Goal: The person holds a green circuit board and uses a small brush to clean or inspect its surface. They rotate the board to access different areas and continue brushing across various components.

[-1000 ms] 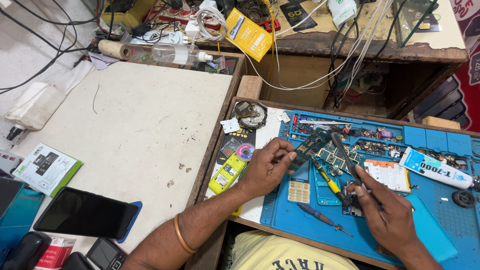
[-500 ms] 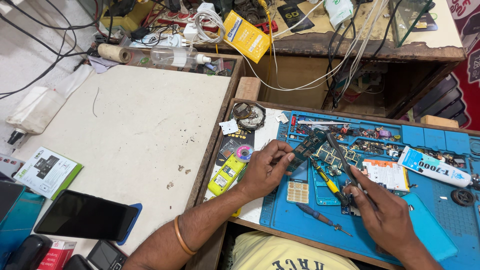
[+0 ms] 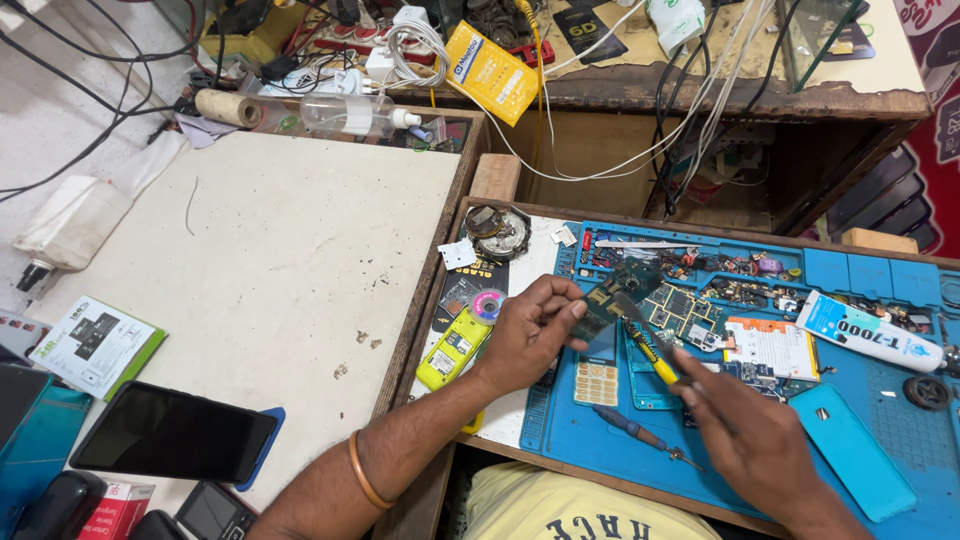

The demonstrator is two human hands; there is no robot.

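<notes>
Your left hand (image 3: 530,335) has lifted the little circuit board (image 3: 612,300) off the blue mat (image 3: 860,400) — your right hand (image 3: 745,430) now grips the yellow screwdriver (image 3: 655,355), tip on the board.

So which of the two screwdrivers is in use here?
The yellow-handled screwdriver, held in the right hand with its tip at the circuit board that the left hand holds. The blue-handled one lies untouched on the mat.

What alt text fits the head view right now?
Left hand holds a circuit board over a blue mat while the right hand puts a yellow-handled tool to it. A dark phone lies on the white table alongside.
</notes>
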